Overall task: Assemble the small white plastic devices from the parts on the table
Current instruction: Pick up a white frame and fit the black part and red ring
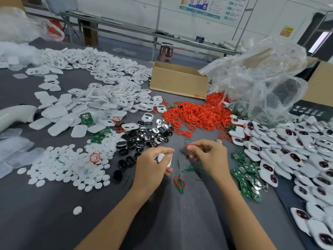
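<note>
White shell and red ring in hand, over the middle of the worktop [54, 222].

White plastic shell [164, 158] gripped in the curled fingers of the left hand [153, 166]; red ring [188, 149] pinched narrowly between thumb and fingers of the right hand [207, 156], just beside the shell, apart from it. Behind the hands: black and chrome inserts [144, 136], heap of red rings [194, 116]. Toward the left edge: white round pads [72, 163]. Toward the right edge: green circuit boards [246, 170], assembled white devices [297, 150]. Far side: white shell pile [100, 69], cardboard box [178, 80].
</note>
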`<action>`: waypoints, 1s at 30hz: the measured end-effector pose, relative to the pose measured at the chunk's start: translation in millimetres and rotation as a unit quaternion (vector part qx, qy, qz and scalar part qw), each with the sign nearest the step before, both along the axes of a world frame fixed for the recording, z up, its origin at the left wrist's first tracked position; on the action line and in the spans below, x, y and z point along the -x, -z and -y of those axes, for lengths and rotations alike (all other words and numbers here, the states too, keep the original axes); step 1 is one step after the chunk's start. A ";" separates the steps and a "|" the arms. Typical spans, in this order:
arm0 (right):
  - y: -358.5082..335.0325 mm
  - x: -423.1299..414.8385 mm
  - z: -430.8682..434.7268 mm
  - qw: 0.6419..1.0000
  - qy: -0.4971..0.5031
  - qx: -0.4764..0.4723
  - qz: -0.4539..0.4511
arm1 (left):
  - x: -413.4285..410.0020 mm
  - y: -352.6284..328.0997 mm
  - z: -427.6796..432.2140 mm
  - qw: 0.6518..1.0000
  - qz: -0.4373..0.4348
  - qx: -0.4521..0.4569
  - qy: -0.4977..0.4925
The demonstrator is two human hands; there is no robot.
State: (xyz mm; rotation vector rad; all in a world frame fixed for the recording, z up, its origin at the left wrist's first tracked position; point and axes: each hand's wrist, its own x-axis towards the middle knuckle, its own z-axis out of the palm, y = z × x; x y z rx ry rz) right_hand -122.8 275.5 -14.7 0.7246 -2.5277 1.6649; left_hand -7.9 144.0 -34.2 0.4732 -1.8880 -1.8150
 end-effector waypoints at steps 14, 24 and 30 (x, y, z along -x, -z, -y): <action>-3.0 -33.8 11.4 0.991 -0.125 0.026 -0.027 | 3.0 -2.5 -2.1 0.999 -0.053 0.004 -0.013; -4.2 -40.2 14.1 0.992 -0.090 0.061 -0.057 | 6.9 -0.3 -3.8 0.992 -0.053 0.096 -0.057; -8.0 -41.6 13.8 0.961 -0.182 0.189 0.088 | 5.5 -5.2 -0.5 0.990 -0.069 -0.119 0.018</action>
